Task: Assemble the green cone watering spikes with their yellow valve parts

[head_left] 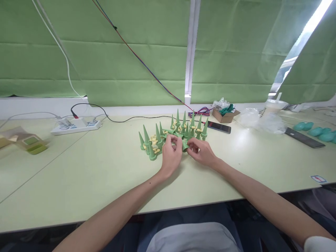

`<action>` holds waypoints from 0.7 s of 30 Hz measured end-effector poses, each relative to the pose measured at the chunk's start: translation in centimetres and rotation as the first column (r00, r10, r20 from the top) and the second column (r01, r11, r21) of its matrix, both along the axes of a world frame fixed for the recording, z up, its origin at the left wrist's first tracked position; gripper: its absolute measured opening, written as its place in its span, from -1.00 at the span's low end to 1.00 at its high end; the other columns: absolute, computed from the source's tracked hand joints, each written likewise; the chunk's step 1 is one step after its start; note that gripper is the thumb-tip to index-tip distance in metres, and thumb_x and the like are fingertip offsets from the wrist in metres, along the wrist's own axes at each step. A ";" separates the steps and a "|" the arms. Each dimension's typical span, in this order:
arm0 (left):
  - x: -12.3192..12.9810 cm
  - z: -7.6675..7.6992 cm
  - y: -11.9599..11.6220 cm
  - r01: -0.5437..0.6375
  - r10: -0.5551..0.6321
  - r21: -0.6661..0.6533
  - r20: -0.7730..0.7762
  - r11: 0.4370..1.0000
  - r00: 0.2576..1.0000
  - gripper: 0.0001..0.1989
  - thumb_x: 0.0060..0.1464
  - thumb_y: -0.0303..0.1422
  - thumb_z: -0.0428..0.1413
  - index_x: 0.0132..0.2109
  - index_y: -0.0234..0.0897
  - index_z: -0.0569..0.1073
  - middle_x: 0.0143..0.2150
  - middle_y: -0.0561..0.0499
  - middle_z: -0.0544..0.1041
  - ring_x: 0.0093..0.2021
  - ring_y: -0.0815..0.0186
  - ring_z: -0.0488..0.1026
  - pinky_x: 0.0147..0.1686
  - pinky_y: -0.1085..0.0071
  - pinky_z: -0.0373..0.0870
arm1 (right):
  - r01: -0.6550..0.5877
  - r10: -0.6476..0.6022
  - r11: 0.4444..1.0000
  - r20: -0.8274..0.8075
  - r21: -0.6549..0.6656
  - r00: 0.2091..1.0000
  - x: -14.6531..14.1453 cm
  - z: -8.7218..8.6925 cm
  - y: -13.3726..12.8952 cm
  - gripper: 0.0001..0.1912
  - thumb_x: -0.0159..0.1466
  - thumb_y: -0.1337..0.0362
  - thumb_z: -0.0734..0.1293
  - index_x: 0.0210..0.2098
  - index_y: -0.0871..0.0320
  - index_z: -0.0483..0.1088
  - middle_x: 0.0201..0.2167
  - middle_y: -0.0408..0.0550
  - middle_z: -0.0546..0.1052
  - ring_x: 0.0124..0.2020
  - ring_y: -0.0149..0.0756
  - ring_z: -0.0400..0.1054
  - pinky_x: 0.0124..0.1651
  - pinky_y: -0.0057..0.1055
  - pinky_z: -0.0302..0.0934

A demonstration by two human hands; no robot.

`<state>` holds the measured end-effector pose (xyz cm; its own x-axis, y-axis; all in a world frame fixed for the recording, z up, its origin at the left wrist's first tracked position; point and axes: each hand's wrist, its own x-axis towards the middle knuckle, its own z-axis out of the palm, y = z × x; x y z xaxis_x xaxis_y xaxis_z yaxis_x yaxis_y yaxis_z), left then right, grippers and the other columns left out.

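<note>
Several pale green plastic cones (146, 136) stand upright in a cluster on the table, with small pale yellow pieces (154, 141) set among them. A green cone (185, 146) lies tipped over between my hands, its wide end toward me. My left hand (172, 152) is closed, with thumb and fingers at the side of this cone; its palm hides part of it. My right hand (201, 150) pinches close by the cone's wide rim, and whatever lies between its fingertips is too small to make out. More cones (204, 129) stand just behind my right hand.
On the pale table (105, 182) a black phone (217, 126) lies behind the cones. A small cardboard box (226, 116), a drink cup (273, 106) and teal objects (322, 133) stand to the right. A power strip (76, 126) with cables sits left.
</note>
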<state>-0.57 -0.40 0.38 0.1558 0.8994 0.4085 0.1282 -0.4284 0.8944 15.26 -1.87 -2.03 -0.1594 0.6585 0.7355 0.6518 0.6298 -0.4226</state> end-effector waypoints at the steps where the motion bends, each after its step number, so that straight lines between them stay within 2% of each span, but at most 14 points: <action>1: 0.0 -0.2 0.2 -0.002 0.002 -0.032 0.007 0.999 1.000 -0.76 0.25 -0.14 0.03 -0.20 -0.23 0.30 -0.26 0.04 0.40 -0.53 0.48 0.26 -0.51 0.48 0.22 | 0.006 -0.006 1.000 0.005 0.004 1.000 0.1 0.0 0.0 -0.92 0.21 0.40 0.26 -0.30 0.12 0.30 -0.56 -0.23 0.40 -0.61 -0.48 0.18 -0.47 -0.52 0.12; 3: 0.1 -0.6 0.7 0.014 -0.012 -0.081 0.022 0.997 1.000 -0.74 0.20 -0.14 0.09 -0.16 -0.23 0.31 -0.22 0.00 0.45 -0.49 0.45 0.33 -0.46 0.47 0.28 | 0.016 -0.016 1.000 0.015 0.008 1.000 0.3 -0.1 -0.1 -0.93 0.23 0.39 0.26 -0.29 0.12 0.31 -0.56 -0.22 0.40 -0.61 -0.47 0.19 -0.47 -0.52 0.12; 7: 0.2 -1.1 1.5 0.104 -0.098 -0.164 0.046 0.981 0.994 -0.72 0.18 -0.14 0.11 -0.12 -0.22 0.29 -0.29 0.00 0.49 -0.44 0.39 0.41 -0.42 0.45 0.33 | 0.001 0.000 1.000 0.027 -0.031 1.000 0.5 -0.1 -0.1 -0.93 0.23 0.37 0.29 -0.28 0.12 0.32 -0.56 -0.23 0.40 -0.60 -0.46 0.21 -0.46 -0.51 0.14; 12: 0.0 -0.7 1.4 0.132 -0.126 -0.180 0.047 0.975 0.991 -0.72 0.18 -0.19 0.12 -0.07 -0.21 0.25 -0.24 0.00 0.49 -0.45 0.43 0.41 -0.44 0.48 0.33 | -0.020 0.018 0.992 -0.021 -0.123 1.000 0.6 0.2 -0.2 -0.88 0.21 0.36 0.32 -0.26 0.11 0.30 -0.51 -0.22 0.42 -0.61 -0.48 0.22 -0.46 -0.51 0.15; 15: -0.1 -0.3 1.2 0.093 -0.092 -0.116 0.010 0.989 0.996 -0.72 0.19 -0.20 0.12 -0.05 -0.21 0.27 -0.17 -0.03 0.47 -0.46 0.47 0.41 -0.44 0.49 0.34 | -0.041 0.029 0.979 -0.061 -0.200 0.998 0.5 0.4 -0.3 -0.82 0.20 0.34 0.34 -0.22 0.11 0.26 -0.45 -0.22 0.45 -0.65 -0.50 0.22 -0.45 -0.49 0.15; 18: -0.2 0.2 1.0 0.039 -0.039 0.023 -0.001 0.999 0.999 -0.72 0.20 -0.21 0.12 -0.03 -0.20 0.27 -0.07 -0.06 0.44 -0.54 0.55 0.36 -0.50 0.51 0.33 | -0.049 0.016 0.958 -0.119 -0.281 0.993 0.3 0.4 -0.3 -0.73 0.21 0.27 0.36 -0.15 0.11 0.22 -0.41 -0.22 0.45 -0.67 -0.51 0.22 -0.47 -0.47 0.14; 21: -0.4 0.6 1.0 0.013 -0.021 0.156 0.052 0.988 0.998 -0.73 0.24 -0.22 0.09 0.00 -0.18 0.26 -0.02 -0.06 0.42 -0.62 0.62 0.25 -0.59 0.54 0.25 | -0.046 0.015 0.950 -0.103 -0.308 0.995 0.0 0.1 -0.2 -0.79 0.26 0.25 0.34 -0.16 0.12 0.25 -0.41 -0.21 0.46 -0.67 -0.50 0.21 -0.47 -0.46 0.14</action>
<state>-1.01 0.62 0.96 0.1450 0.8217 0.5511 0.0736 -0.5644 0.8222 15.22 -2.11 -1.94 -0.1206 0.8521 0.5093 0.5797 0.4769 -0.6606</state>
